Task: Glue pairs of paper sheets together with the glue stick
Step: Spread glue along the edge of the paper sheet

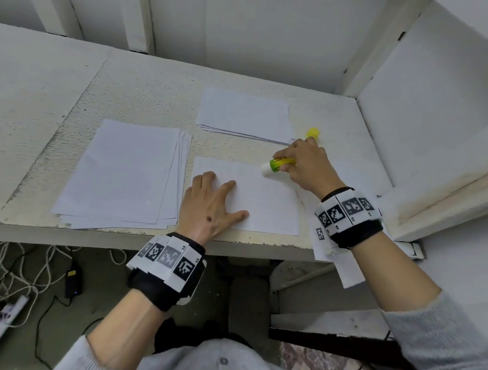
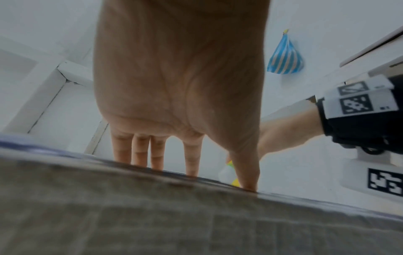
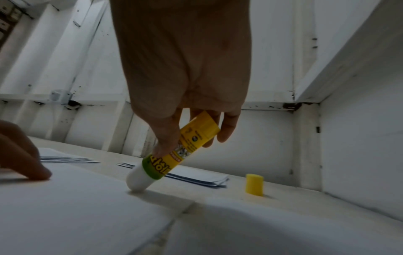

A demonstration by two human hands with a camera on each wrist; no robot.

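A single white sheet (image 1: 264, 203) lies near the table's front edge. My left hand (image 1: 210, 203) lies flat on its left part, fingers (image 2: 191, 155) spread and straight. My right hand (image 1: 303, 165) grips a yellow-green glue stick (image 1: 277, 164) with its cap off. Its white glue tip (image 3: 139, 179) touches the sheet's far right corner. The yellow cap (image 3: 254, 185) stands upright on the table beyond the right hand, also seen as a yellow cap (image 1: 312, 132) in the head view.
A stack of white sheets (image 1: 124, 175) lies to the left. Another stack of sheets (image 1: 243, 115) lies farther back. More paper (image 1: 337, 263) hangs over the table's front edge under my right wrist. White walls close the back and right. Cables lie on the floor (image 1: 20, 275).
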